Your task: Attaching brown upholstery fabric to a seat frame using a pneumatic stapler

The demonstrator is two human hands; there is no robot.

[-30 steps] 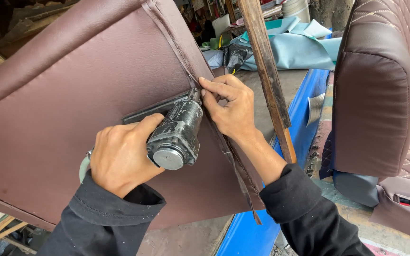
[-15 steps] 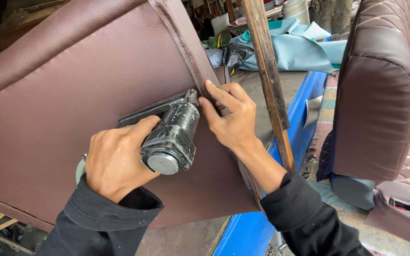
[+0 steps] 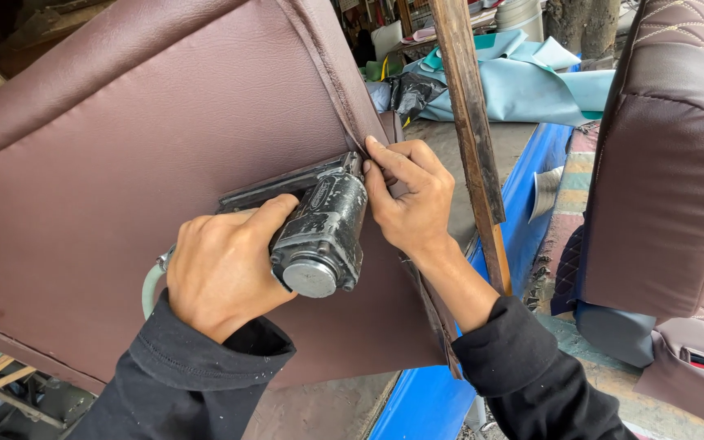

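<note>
Brown panel (image 3: 124,163) tilted; stapler (image 3: 319,236), hands shifted down-seam.

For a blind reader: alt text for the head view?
The left hand grips a worn black metal staple gun against a brown leatherette panel, while the right hand pinches its seam edge beside the nose.

You see only one label: a small oval nameplate (image 3: 322,194) on the black body of the staple gun (image 3: 315,232), just ahead of your left hand's (image 3: 222,273) index finger. It is dark, with a pale raised rim, and runs along the body's length. You have no packages, signs or screens here.
</note>
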